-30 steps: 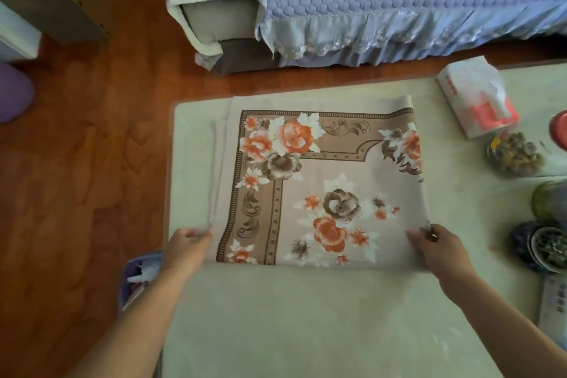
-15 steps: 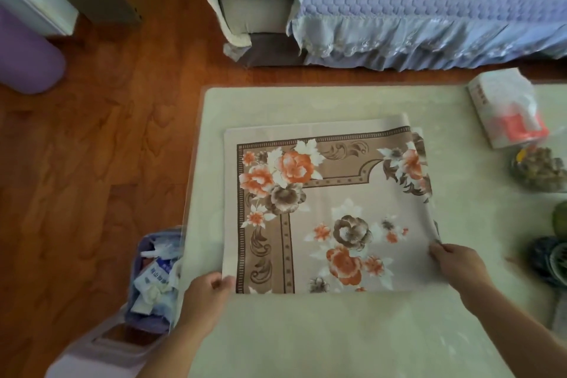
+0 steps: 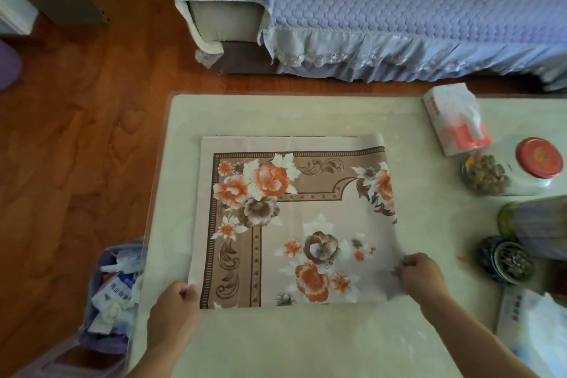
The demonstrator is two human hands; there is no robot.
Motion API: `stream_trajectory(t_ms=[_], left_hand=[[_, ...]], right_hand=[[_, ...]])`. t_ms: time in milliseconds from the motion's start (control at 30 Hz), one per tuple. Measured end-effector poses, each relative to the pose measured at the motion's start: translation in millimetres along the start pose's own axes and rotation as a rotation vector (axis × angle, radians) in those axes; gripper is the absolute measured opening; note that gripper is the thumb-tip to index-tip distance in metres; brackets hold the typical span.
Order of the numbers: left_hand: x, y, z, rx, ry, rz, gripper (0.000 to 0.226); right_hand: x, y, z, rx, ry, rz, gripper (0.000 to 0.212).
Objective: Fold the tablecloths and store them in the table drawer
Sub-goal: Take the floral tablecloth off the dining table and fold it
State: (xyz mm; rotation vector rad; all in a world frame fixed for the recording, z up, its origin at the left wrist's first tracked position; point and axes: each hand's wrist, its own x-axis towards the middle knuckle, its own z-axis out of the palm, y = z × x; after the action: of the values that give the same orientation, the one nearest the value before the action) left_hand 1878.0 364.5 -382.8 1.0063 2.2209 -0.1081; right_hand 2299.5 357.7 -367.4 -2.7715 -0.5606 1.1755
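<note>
Head view, looking down: floral tablecloth (image 3: 294, 224) lies folded flat on pale table (image 3: 306, 347), square-ish, several layers showing at far edge. Left hand (image 3: 173, 308) pinches near-left corner, fingers curled round cloth. Right hand (image 3: 422, 275) pinches near-right edge, fingers curled on it (edge there slightly lifted and blurred). Tissue box (image 3: 454, 120) and jars (image 3: 509, 167) stand to right, apart from cloth. Likely next fold: keep both corners level, match edges, smooth before creasing. No drawer visible.
</note>
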Motion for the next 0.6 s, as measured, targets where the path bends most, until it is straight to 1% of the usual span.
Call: stream_trajectory(t_ms=[67,133,200,233,300,333,400,433,533,600], left_hand=[[2.5,1.4,-0.6,0.012,-0.002,0.005,0.026],[5.2,2.6,-0.1,0.008,0.0,0.007,0.022],[7.3,4.3,0.6,0.015,0.066,0.044,0.014],[9.3,7.4,1.6,0.08,0.134,0.106,0.014],[10.6,21.8,5.1,0.264,0.254,0.294,0.019],[11.6,34.3,8.0,0.308,0.286,0.411,0.026],[16.3,67.5,14.7,0.351,0.28,0.62,0.044],[19.8,85.4,18.1,0.383,0.272,0.698,0.05],[39.7,134.7,34.9,0.482,0.23,0.852,0.061],[52.4,163.8,47.5,0.499,0.195,0.886,0.064]], right_hand=[[-4.1,-9.9,-0.9,-0.138,-0.048,0.025,0.026],[-6.7,-24.1,-2.6,-0.222,-0.019,-0.016,0.035],[-3.8,-44.5,-3.2,-0.169,0.08,-0.129,0.049],[2.0,-57.9,-3.5,-0.108,0.124,-0.181,0.053],[23.5,-86.1,-2.5,-0.026,0.171,-0.263,0.051],[37.4,-98.1,-1.2,-0.008,0.19,-0.288,0.05],[64.4,-116.4,1.2,-0.005,0.259,-0.346,0.044],[74.7,-122.1,2.3,-0.017,0.3,-0.381,0.04],[97.6,-128.3,9.3,-0.037,0.394,-0.458,0.035],[107.4,-129.5,13.2,-0.053,0.435,-0.51,0.034]])
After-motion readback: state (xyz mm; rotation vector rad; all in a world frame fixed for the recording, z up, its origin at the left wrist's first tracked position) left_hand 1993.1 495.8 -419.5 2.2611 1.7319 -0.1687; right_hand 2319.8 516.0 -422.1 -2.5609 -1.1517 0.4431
